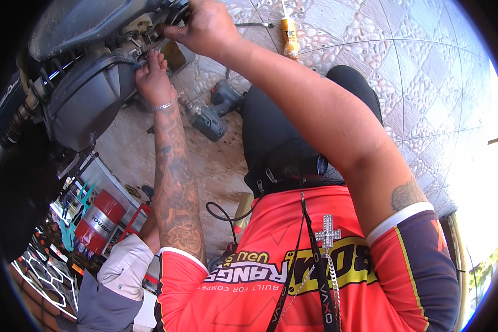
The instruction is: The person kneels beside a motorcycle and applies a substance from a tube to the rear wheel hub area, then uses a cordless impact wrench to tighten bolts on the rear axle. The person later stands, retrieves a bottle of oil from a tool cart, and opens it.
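Observation:
A scooter with dark grey bodywork (83,27) fills the upper left, and a black plastic housing (91,99) sits low on its side. My left hand (154,80) is raised to the metal parts (141,36) between bodywork and housing. Its fingertips are pinched together there, and what they hold is too small to name. Just above and to the right, my right hand (207,27) curls against the same area with the thumb pointing left. Its other fingers are partly hidden at the top edge, around something dark I cannot make out.
A cordless power driver (210,113) lies on the tiled floor beside my knee. A yellow bottle (289,36) and a thin metal rod (254,24) are farther off. At lower left are a red drum (99,221) and another person's grey sleeve (124,265).

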### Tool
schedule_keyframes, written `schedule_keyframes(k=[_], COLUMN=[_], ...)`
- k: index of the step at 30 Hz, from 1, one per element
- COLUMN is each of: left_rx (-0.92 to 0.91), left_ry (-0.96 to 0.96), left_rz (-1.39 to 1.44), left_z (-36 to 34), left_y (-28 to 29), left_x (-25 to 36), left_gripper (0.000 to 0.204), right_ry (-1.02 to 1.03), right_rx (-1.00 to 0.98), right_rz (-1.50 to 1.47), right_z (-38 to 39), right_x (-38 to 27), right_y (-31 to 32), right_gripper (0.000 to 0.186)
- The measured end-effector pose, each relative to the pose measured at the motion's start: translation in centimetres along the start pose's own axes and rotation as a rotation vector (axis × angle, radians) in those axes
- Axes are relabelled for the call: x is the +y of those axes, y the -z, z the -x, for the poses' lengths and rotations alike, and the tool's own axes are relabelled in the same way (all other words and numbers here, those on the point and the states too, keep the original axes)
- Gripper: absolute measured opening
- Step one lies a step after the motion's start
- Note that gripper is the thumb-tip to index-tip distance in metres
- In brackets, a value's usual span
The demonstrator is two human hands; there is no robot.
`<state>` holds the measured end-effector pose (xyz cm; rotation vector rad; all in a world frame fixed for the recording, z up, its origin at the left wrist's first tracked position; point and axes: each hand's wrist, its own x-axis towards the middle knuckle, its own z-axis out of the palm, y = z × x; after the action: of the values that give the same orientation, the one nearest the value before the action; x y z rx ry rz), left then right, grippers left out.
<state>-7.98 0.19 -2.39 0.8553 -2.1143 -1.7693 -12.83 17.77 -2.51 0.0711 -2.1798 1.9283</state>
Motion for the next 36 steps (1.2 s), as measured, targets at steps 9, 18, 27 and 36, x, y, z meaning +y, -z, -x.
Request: schedule_keyframes(k=[9, 18, 27, 36], left_rx=[0.004, 0.013, 0.069, 0.115], left_ry=[-0.002, -0.012, -0.013, -0.057], left_rz=[0.064, 0.064, 0.091, 0.047], left_z=[-0.5, -1.6, -2.7, -2.8], left_y=[-0.2, 0.0, 0.1, 0.0], left_x=[0.3, -0.2, -0.8, -1.5], left_gripper=[0.023, 0.019, 0.025, 0.027], right_ry=[-0.172, -0.2, -0.214, -0.251], right_rx=[-0.053, -0.023, -0.032, 0.002], right_rz=[-0.004, -0.037, -0.045, -0.093], right_z=[-0.6, -0.8, -1.3, -1.6], right_x=[-0.6, -1.3, -1.4, -1.5], right_y=[0.5, 0.2, -0.2, -0.7], right_gripper=[0.052, 0.049, 0.046, 0.045])
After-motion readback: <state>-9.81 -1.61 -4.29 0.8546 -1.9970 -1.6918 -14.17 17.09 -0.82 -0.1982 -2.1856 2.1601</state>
